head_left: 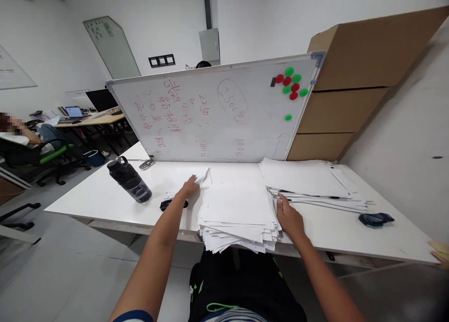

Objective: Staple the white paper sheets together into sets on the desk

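A tall, uneven stack of white paper [235, 205] lies at the table's front edge, its lower sheets fanned out over the edge. My right hand [290, 218] is closed at the stack's right side, thumb up along the sheets; its other fingers are partly hidden. Left of the stack, my left hand [190, 186] has its fingers on a sheet of paper [202, 176] whose corner curls up. Flatter papers [171, 179] lie beneath and beside that hand. A black stapler-like object [171, 204] sits under my left wrist, partly covered by it.
A dark water bottle [129, 181] stands at the left. Another paper pile [301, 177] lies at the right, near a dark small object [376, 219]. A whiteboard [217, 116] with magnets and cardboard boxes [351, 88] stand behind. A seated person [30, 135] is at far left.
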The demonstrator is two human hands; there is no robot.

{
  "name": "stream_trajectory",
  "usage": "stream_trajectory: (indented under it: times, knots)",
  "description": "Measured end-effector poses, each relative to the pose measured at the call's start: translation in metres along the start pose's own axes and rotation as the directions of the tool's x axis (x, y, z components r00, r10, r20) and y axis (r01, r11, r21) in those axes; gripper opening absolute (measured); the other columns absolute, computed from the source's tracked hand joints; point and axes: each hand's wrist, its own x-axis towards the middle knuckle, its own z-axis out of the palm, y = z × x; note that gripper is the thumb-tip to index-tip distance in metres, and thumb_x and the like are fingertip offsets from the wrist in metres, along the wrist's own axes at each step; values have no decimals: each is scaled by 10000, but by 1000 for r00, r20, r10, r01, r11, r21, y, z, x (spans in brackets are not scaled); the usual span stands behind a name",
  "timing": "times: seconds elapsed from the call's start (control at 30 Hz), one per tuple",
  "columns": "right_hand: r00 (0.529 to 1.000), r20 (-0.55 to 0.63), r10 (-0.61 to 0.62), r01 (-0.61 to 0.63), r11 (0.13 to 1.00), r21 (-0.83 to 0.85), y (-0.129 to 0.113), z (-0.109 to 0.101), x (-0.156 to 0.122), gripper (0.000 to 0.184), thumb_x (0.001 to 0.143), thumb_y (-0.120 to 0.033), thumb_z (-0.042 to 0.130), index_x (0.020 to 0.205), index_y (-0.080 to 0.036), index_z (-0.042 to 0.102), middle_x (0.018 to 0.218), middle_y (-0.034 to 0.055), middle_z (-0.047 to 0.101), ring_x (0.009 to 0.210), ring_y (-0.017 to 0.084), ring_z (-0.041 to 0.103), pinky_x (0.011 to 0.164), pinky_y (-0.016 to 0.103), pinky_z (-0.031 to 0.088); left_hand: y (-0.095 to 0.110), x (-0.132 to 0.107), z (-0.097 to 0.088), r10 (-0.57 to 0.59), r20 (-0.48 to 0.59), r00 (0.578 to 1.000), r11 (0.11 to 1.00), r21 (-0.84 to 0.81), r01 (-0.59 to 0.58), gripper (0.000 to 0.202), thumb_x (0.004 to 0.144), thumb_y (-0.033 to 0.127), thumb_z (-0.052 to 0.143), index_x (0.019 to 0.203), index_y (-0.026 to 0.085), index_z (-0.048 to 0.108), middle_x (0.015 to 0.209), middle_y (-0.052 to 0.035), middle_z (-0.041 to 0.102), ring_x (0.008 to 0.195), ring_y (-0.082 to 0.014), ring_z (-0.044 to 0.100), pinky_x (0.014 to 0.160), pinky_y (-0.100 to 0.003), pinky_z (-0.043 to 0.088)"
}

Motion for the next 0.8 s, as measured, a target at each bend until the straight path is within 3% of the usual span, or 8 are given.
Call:
stream_trajectory:
  times: [0.27, 0.47, 0.63, 0.8]
  knots:
    - [1000, 10, -8, 7, 999, 54, 0, -1, -1, 532, 1030, -457, 237, 1457, -245, 474, 1117, 102, 744, 965, 274, 694, 764, 341, 454, 6, 3, -1, 25, 3, 1000, 997, 73, -25, 691, 868, 497, 548, 1423, 123, 376, 1630, -208, 206, 1516, -326, 163, 1181, -390, 228]
    - [1000, 16, -5, 4, 999, 47, 2, -1, 0, 531, 1031, -460, 234, 1450, -249, 481, 1055, 92, 753, 931, 275, 694, 741, 335, 444, 4, 2, -2, 12, 19, 1000, 997, 80, -14, 629, 904, 481, 509, 1431, 161, 387, 1616, -184, 267, 1504, -305, 226, 1129, -374, 325]
    - [1000, 24, 2, -4, 999, 52, 1, -3, -1, 529, 1030, -454, 231, 1449, -253, 483, 1065, 100, 752, 936, 282, 693, 734, 338, 441, 4, 2, -3, 18, 35, 999, 995, 102, -21, 615, 928, 457, 476, 1448, 144, 379, 1631, -180, 230, 1522, -290, 165, 1147, -365, 302]
    - [1000, 20, 6, -6, 999, 43, 1, -2, -1, 523, 1029, -453, 240, 1447, -259, 487, 1087, 99, 746, 941, 278, 691, 749, 340, 451, -1, 5, -3, 64, 48, 997, 991, 111, -69, 515, 956, 403, 411, 1407, 160, 455, 1603, -153, 320, 1516, -274, 196, 1152, -352, 290]
